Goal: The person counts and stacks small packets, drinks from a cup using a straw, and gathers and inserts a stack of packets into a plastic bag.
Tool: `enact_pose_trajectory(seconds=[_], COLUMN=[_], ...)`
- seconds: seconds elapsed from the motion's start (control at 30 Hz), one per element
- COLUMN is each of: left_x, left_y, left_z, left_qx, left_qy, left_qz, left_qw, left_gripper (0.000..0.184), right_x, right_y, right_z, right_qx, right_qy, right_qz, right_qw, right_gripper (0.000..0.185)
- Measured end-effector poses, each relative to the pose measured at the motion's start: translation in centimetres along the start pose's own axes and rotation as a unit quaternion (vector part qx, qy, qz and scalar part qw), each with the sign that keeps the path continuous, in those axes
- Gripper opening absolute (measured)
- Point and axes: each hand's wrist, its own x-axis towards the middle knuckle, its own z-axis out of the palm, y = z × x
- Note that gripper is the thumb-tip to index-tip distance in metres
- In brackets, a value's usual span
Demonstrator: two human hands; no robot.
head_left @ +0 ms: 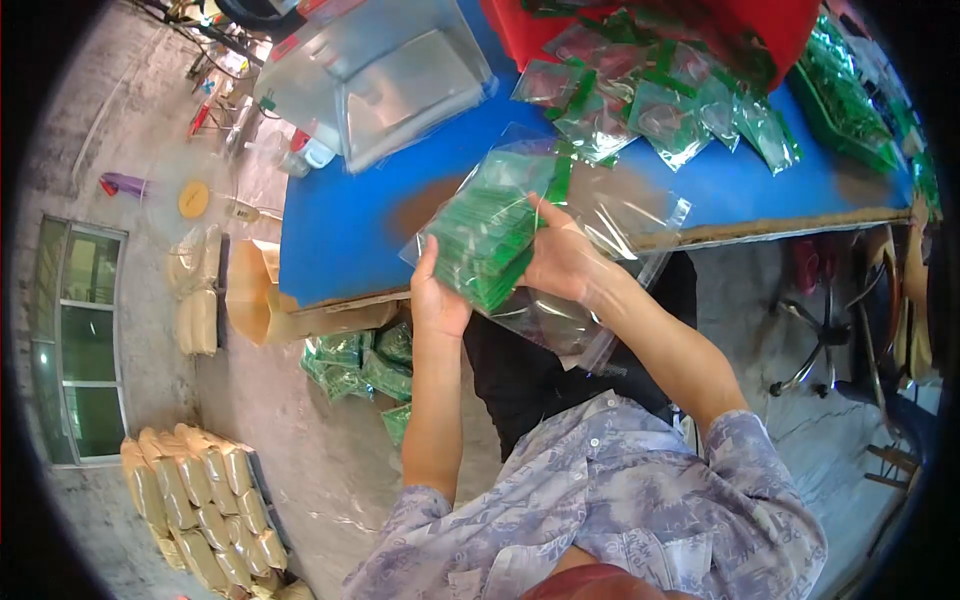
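Observation:
Between my two hands is a stack of green packets [480, 235], with clear plastic around it. My left hand [440, 300] is closed on the stack's lower left side, thumb pointing up along it. On the right side my right hand [560, 255] grips the same stack, its thumb near the top edge. The stack is tilted above the front edge of the blue table [340, 235]. A large clear plastic bag [560, 315] hangs below and beside my right hand; how it joins the stack is hard to make out.
Loose clear-and-green packets [670, 110] lie in front of a red container [770, 40]. A green-filled tray [845, 95] stands far right. Clear plastic bags [400, 95] lie at the back left. Bagged green packets [365, 365] sit under the table, brown packages [205, 500] on the floor.

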Motion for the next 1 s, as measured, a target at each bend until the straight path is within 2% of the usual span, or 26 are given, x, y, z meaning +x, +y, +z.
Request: enact_pose_trajectory(seconds=[0.03,0.13,0.17,0.27,0.3,0.37,0.43,0.53,0.57,0.67,0.7,0.8,0.83,0.87,0.97,1.0], left_x=[-0.6,-1.8,-1.8,-4.4,-5.2,-5.0,-3.5,-0.4,-0.6,-1.1,-1.6,-1.7,-2.2,-2.7,-3.5,-2.7], left_y=[0.1,-0.6,-1.0,-2.5,-2.0,0.2,1.7,1.7,1.8,3.0,3.1,3.0,3.0,3.0,2.5,2.5], left_z=[0.6,1.1,-0.2,-0.7,-0.1,0.2,-0.1,-3.6,-4.0,-5.1,-4.5,-4.3,-3.5,-2.6,-1.1,-2.1], left_qx=[-0.028,0.067,0.098,0.268,0.287,0.141,0.026,0.047,0.076,0.086,0.069,0.137,0.142,0.142,0.120,0.109], left_qy=[-0.013,0.092,0.092,0.033,0.008,0.016,0.015,0.077,0.066,0.032,0.024,0.038,0.016,0.008,-0.014,-0.009], left_qz=[-0.021,-0.027,-0.023,0.083,0.076,0.015,-0.028,-0.033,-0.019,-0.066,-0.099,-0.049,-0.026,-0.010,0.036,0.007], left_qw=[0.999,0.993,0.991,0.959,0.955,0.990,0.999,0.995,0.995,0.994,0.992,0.989,0.989,0.990,0.992,0.994], left_gripper=[0.041,0.044,0.045,0.045,0.048,0.049,0.047,0.043,0.041,0.043,0.043,0.045,0.047,0.047,0.047,0.047], right_x=[-0.3,-0.3,0.2,-0.6,-0.7,-1.3,-1.4,-0.2,-0.7,-0.7,-1.6,0.0,-1.2,-0.4,0.4,1.4], right_y=[0.2,0.5,0.4,0.0,0.1,0.3,0.6,0.9,0.4,-0.7,-1.6,-1.2,-0.7,0.4,0.7,0.5], right_z=[0.4,2.1,1.3,1.5,1.1,1.9,2.3,0.7,0.3,-2.5,-0.8,-1.5,-0.1,-1.5,-1.2,-1.8], right_qx=[0.006,0.019,0.031,0.042,0.029,0.000,-0.072,-0.100,-0.108,-0.007,0.023,0.059,-0.039,-0.068,-0.132,-0.141], right_qy=[0.006,0.006,0.003,0.035,0.050,0.042,0.019,-0.031,-0.025,0.012,0.025,0.079,0.069,0.059,0.131,0.166], right_qz=[0.018,0.020,0.035,0.030,0.033,0.029,0.019,0.069,0.085,0.016,-0.019,0.000,-0.039,-0.047,-0.094,-0.090], right_qw=[1.000,1.000,0.999,0.998,0.998,0.999,0.997,0.992,0.990,1.000,0.999,0.995,0.996,0.995,0.978,0.972], right_gripper=[0.066,0.056,0.052,0.051,0.050,0.051,0.051,0.053,0.056,0.058,0.055,0.050,0.046,0.044,0.051,0.053])
